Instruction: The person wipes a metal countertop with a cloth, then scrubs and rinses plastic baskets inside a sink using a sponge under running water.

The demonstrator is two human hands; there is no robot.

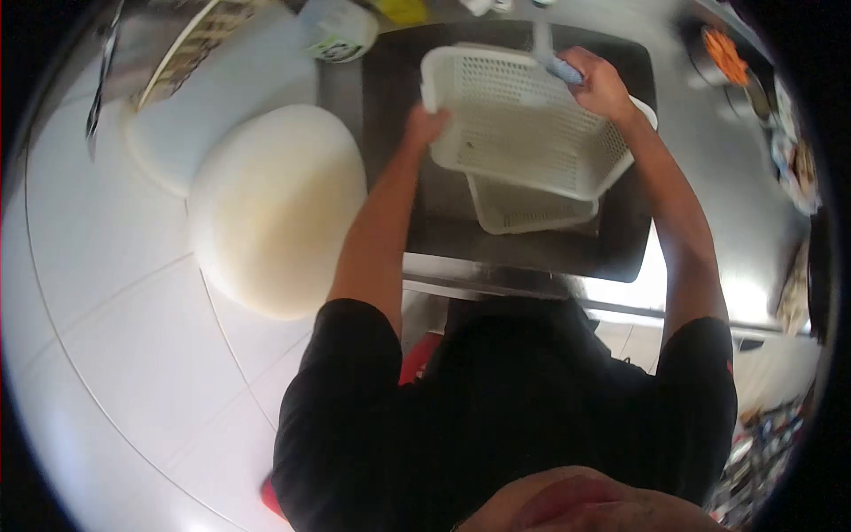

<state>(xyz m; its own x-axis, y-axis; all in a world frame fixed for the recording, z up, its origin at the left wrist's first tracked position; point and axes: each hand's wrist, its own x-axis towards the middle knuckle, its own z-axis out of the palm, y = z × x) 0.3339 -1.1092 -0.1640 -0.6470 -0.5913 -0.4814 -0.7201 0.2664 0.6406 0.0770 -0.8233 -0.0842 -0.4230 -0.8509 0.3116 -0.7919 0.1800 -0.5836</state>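
Note:
A white perforated plastic basket [523, 124] is tilted over the dark sink [443, 217], with a small dark speck inside it. At its left rim, my left hand [427, 127] is closed on the edge, somewhat blurred. My right hand [598, 84] wraps round the light-blue end of what looks like a tap nozzle [565, 69], over the basket's far side. The nozzle's greyish upper part reaches to the top edge of the view. Below the held basket, a second white basket [532, 206] lies in the sink, partly hidden.
Left of the sink stands a large rounded white lid or tub [279, 213]. A whitish container [337, 31] and something yellow [401, 11] are beyond it. On the steel counter [709, 195] at right, a container holds orange pieces [725, 55].

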